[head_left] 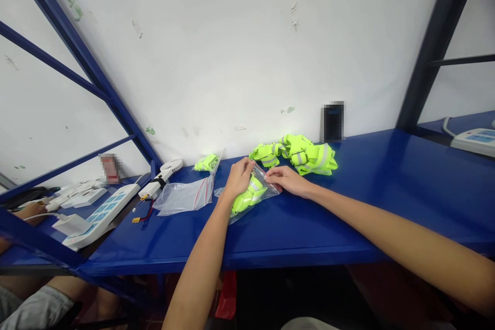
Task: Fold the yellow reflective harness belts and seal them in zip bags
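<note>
A clear zip bag (pixel 265 195) with a red seal line lies on the blue table, a folded fluorescent yellow reflective strap (pixel 249 197) inside it. With its fingers at the top left corner of the bag, my left hand (pixel 240 178) is closed on the edge. My right hand (pixel 291 180) pinches the same bag's seal edge at the right. Behind both hands is a loose heap of yellow straps with grey reflective bands (pixel 309 154). To the left, flat clear bags (pixel 185 197) with red lines lie stacked, and beyond them sits another yellow bundle (pixel 207 163).
A white handheld fan (pixel 170 166) and a wired connector (pixel 136 220) lie at the table's left end. The blue frame post (pixel 112 98) separates a neighbouring table with a power strip (pixel 102 216). A dark blurred object (pixel 333 122) stands against the wall. Another person sits at far left.
</note>
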{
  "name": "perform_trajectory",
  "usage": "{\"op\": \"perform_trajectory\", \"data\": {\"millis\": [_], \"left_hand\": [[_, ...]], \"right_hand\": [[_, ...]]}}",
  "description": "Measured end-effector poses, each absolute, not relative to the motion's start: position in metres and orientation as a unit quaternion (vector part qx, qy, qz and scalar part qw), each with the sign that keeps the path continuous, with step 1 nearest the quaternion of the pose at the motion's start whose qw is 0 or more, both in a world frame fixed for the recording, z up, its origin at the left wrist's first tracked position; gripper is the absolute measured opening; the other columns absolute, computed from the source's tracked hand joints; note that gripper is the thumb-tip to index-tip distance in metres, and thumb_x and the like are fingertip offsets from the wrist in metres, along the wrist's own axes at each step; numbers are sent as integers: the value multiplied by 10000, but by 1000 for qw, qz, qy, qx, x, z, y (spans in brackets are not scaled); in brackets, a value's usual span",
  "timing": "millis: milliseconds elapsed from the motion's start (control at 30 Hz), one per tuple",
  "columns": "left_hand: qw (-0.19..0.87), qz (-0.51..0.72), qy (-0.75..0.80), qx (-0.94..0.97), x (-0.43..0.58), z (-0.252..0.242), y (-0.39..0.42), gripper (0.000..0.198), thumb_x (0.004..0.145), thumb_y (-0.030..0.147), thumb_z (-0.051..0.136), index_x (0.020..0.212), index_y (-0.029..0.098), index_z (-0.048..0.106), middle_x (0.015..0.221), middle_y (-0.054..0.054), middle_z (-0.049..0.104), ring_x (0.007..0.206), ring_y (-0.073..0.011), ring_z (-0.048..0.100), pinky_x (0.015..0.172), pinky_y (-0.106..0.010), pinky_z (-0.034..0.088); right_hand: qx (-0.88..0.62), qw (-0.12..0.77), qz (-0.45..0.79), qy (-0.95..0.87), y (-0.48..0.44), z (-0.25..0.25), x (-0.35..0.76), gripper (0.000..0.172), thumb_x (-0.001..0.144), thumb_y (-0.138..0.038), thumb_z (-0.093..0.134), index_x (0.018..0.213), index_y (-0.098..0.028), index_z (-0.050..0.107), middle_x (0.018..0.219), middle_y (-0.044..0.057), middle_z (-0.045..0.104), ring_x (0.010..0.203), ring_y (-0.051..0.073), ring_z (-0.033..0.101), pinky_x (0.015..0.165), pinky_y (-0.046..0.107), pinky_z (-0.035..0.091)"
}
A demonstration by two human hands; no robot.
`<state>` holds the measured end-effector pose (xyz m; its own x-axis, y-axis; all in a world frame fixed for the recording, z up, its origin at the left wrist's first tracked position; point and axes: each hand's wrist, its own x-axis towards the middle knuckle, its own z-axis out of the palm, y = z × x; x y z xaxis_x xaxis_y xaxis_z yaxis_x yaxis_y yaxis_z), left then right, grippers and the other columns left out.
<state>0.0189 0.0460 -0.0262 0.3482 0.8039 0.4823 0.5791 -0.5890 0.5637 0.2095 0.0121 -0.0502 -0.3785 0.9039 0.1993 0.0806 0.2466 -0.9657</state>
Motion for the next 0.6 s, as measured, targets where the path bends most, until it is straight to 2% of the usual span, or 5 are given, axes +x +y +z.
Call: {"op": "perform_trajectory", "data": {"millis": [133,600], "left_hand": [[142,373,426,812,19,-25,44,347,948,410,390,721,180,517,668,19,607,619,-128,512,625,-250,342],[146,372,426,811,19,-24,44,338,942,393,397,721,172,524,681,17,597,635,-123,501,626,-239,335]], "right_hand": [[-368,422,496,-664,16,-54,211,306,774,-449,618,729,-147,641,540,-25,533,468,109,471,482,250,389],[-383,422,452,-687,20,-58,210,327,745,-465,649,740,-138,663,505,-27,532,448,110,448,480,253,348]]}}
